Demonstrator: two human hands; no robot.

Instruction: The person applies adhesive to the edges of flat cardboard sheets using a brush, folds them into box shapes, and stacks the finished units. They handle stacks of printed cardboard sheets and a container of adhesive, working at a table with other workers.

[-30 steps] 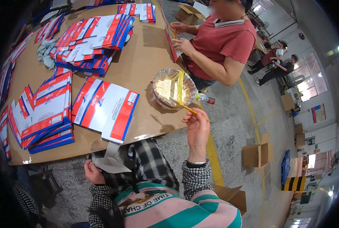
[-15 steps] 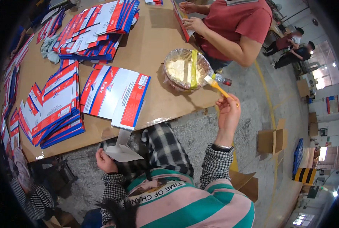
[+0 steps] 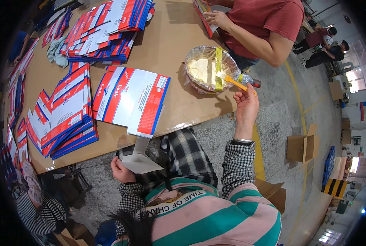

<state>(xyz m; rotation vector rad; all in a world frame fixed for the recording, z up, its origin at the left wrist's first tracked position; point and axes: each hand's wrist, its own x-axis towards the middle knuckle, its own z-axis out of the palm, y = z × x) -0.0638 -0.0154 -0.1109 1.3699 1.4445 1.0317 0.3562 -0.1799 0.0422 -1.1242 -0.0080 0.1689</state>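
My right hand is closed on the handle of a brush with an orange handle and pale bristles. Its tip is over the right side of a plastic-lined bowl of cream-coloured paste, at a yellow strip stretched across the rim. A flat white, red and blue carton lies at the table's near edge. White folded flaps hang from it past the edge, and my left hand pinches their lower left corner.
Stacks of flat cartons cover the table's left, with a taller pile farther back. A bottle lies right of the bowl. Across the brown table, a co-worker in a red shirt handles another carton. Open cardboard boxes stand on the floor.
The brush has moved left, its tip going from the bowl's right rim to the yellow strip. My left hand keeps its hold on the flap. The whole view has shifted slightly.
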